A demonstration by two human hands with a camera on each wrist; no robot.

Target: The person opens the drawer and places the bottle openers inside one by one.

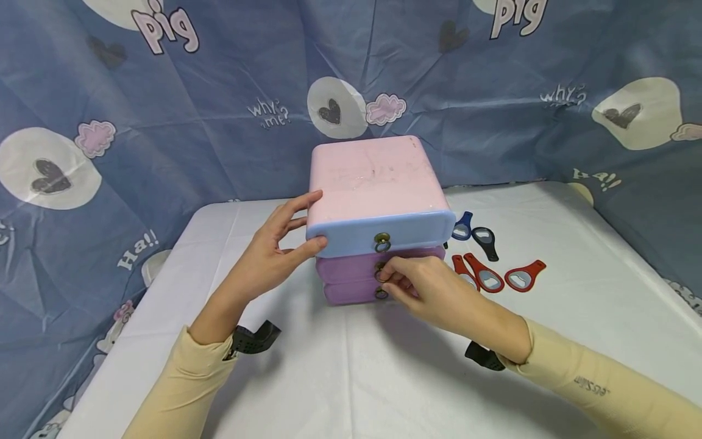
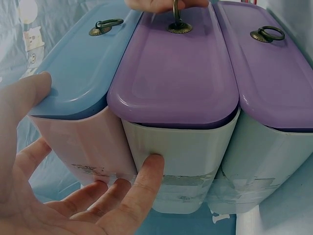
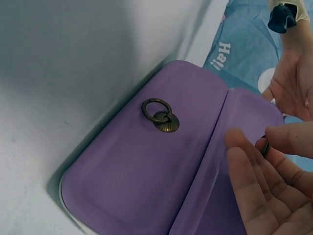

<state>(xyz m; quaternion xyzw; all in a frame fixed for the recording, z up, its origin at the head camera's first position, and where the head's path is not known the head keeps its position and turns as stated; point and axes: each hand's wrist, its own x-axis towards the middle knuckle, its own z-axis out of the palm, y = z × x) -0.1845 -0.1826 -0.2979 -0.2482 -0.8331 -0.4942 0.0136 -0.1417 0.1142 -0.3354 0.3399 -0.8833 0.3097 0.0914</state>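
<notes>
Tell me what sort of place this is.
Probably a staged tabletop recording setup, judging by the white-topped table, patterned cloth backdrop and black wrist-worn devices.

drawer cabinet [image 1: 378, 183], near the back edge of the table [image 1: 307, 384]: pink top casing; light blue upper front [image 1: 342, 236]; two purple lower fronts [image 1: 345, 292]; brass-toned ring pulls [image 3: 167, 124]; lower casings [image 2: 176, 152] pale green, as far as the dim left wrist view shows. bottle openers, toward the table's right edge: three red [image 1: 482, 272], one blue [image 1: 463, 225], one black [image 1: 487, 245]. tablecloth [image 1: 554, 244]: plain white. backdrop [image 1: 230, 158]: greyish blue, printed with white blotches [image 1: 22, 164], grey hearts [image 1: 623, 116], pink clouds [image 1: 386, 110]. sleeves [image 1: 203, 369]: cream.
</notes>
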